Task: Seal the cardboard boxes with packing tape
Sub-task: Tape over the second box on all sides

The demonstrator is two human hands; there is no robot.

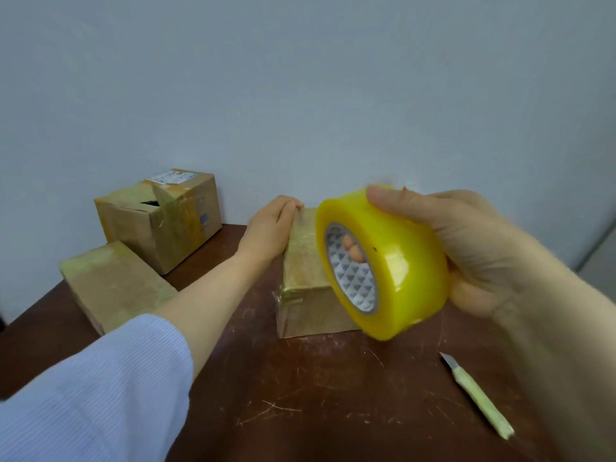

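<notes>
Gripping the tape roll point(396, 261) is the right hand point(483, 255), thumb over the top edge and two fingertips poking through the core, which shows a grey triangle-patterned liner. It's a fat, glossy roll of translucent yellow tape, held up in the air just in front of the small box point(300, 288) and hiding that box's right side. Whether a strip runs from roll to box is hard to tell; something pale and blurred shows near the far top edge.

That small box stands at the middle of the table point(300, 395), brown cardboard with a shiny, crinkled film of tape wrapped over its top and front edge. Left hand point(271, 228) lies flat against the box's left top edge, fingers together and pressed down, palm on the cardboard, not closed round anything. A pale blue ribbed sleeve point(93, 388) covers that arm up to the forearm.

Further left, a flat box point(113, 288) lies tilted, also taped and glossy in patches. Behind it, touching, sits a big box point(160, 218), dented, its top flaps torn with a dark gap, a white label on top.

To the right, on the scratched dark brown tabletop, lies a knife point(476, 395), bare angled blade, handle wrapped in pale tape. Plain grey-white wall point(300, 78) behind.
</notes>
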